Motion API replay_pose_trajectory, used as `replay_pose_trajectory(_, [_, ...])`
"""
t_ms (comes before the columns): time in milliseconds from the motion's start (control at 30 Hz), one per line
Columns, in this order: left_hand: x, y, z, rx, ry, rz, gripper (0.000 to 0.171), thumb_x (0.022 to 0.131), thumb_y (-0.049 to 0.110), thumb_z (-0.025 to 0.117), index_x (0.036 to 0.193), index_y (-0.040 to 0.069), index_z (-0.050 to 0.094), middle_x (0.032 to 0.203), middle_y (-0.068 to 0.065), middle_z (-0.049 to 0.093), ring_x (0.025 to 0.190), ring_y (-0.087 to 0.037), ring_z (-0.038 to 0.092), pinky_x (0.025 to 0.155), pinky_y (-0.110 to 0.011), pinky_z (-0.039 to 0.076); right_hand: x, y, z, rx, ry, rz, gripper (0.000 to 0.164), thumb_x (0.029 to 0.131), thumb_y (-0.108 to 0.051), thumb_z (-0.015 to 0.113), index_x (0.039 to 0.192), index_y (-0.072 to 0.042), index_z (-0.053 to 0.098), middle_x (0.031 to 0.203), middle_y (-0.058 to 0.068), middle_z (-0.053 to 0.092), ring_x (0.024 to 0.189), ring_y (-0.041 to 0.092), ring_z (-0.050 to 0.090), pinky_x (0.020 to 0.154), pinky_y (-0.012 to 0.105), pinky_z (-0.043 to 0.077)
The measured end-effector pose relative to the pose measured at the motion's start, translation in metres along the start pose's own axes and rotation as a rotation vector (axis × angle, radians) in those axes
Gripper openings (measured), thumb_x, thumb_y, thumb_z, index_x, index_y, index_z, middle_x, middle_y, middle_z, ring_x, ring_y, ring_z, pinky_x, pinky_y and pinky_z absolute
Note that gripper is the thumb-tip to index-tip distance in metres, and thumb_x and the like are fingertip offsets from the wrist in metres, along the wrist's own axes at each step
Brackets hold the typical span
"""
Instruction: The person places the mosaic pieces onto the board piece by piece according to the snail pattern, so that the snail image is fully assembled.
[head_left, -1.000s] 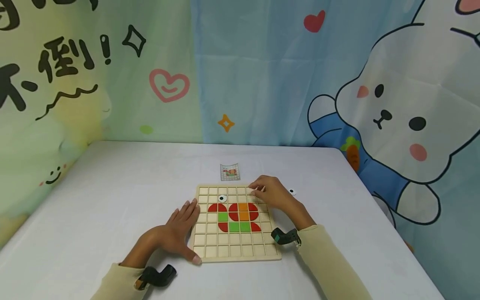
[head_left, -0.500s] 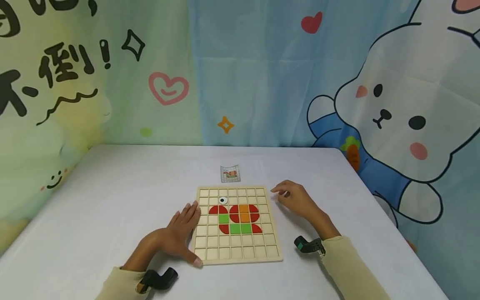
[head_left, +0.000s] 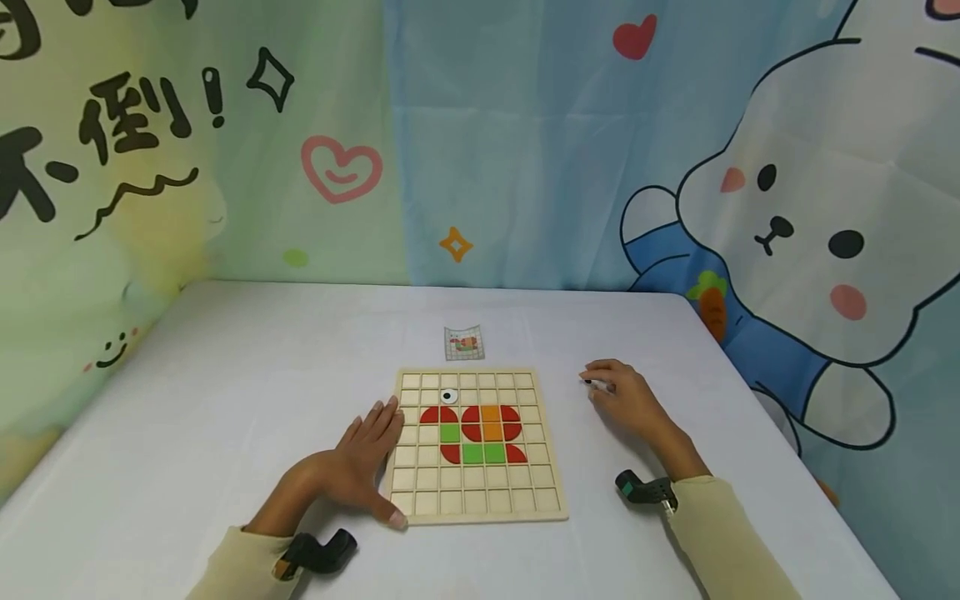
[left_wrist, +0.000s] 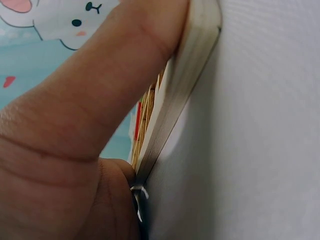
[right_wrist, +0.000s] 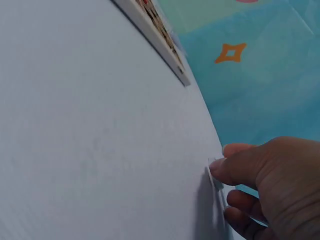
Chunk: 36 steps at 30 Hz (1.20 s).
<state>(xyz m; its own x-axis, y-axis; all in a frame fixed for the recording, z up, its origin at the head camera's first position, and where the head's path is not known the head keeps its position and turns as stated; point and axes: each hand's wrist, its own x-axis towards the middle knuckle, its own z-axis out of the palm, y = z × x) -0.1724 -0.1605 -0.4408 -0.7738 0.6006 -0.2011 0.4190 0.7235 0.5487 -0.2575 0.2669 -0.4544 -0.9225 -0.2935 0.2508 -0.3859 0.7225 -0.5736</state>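
A wooden grid board lies on the table, with red, orange and green tiles and one white eye tile set in its cells. My left hand rests along the board's left edge, fingers extended, thumb at the near left corner. In the left wrist view the thumb lies against the board's side. To the right of the board, my right hand pinches a second eye tile at the table. The right wrist view shows this thin tile edge-on at the thumb tip, partly hidden by the fingers.
A small picture card with a gridded coloured pattern lies just beyond the board's far edge. A white cloth covers the table. A printed fabric backdrop hangs behind it.
My right hand has moved from over the board's far right corner rightward to the eye tile on the table, and now pinches it. The left hand has stayed on the board.
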Motion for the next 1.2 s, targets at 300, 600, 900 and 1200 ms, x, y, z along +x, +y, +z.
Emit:
replay_pose_trajectory(300, [0.001, -0.001, 0.002, 0.023, -0.001, -0.026, 0.139, 0.061, 0.064, 0.082, 0.154, -0.005, 0.003, 0.16, -0.02, -0.008, 0.145, -0.037, -0.01, 0.113, -0.056, -0.001, 0.005, 0.006, 0.0, -0.086, -0.01, 0.043, 0.027, 0.088, 0.002, 0.067, 0.115, 0.004, 0.07, 0.109, 0.02, 0.064, 0.098, 0.035, 0.057, 0.081, 0.048, 0.048])
replay_pose_trajectory(600, [0.001, 0.001, 0.001, 0.018, -0.005, -0.023, 0.139, 0.062, 0.063, 0.082, 0.153, -0.006, 0.003, 0.16, -0.022, -0.009, 0.145, -0.038, -0.01, 0.112, -0.057, 0.0, 0.007, 0.008, -0.003, -0.073, -0.104, -0.043, 0.027, 0.088, 0.003, 0.066, 0.115, 0.005, 0.069, 0.114, 0.023, 0.059, 0.109, 0.042, 0.054, 0.092, 0.056, 0.043])
replay_pose_trajectory(900, [0.002, -0.008, 0.005, 0.021, 0.006, -0.008, 0.143, 0.059, 0.07, 0.08, 0.154, -0.003, 0.002, 0.16, -0.02, -0.011, 0.145, -0.036, -0.013, 0.112, -0.056, -0.003, 0.009, 0.003, 0.002, -0.085, -0.069, -0.018, 0.021, 0.087, -0.007, 0.073, 0.106, 0.002, 0.073, 0.102, 0.015, 0.061, 0.099, 0.035, 0.056, 0.086, 0.052, 0.045])
replay_pose_trajectory(1200, [0.004, -0.008, 0.005, 0.042, -0.006, -0.031, 0.143, 0.059, 0.07, 0.08, 0.154, -0.001, 0.001, 0.16, -0.016, -0.012, 0.145, -0.033, -0.014, 0.113, -0.053, -0.003, 0.01, -0.016, 0.016, -0.03, 0.008, -0.059, 0.023, 0.081, -0.012, 0.08, 0.101, -0.002, 0.075, 0.094, 0.005, 0.066, 0.088, 0.022, 0.058, 0.076, 0.041, 0.049])
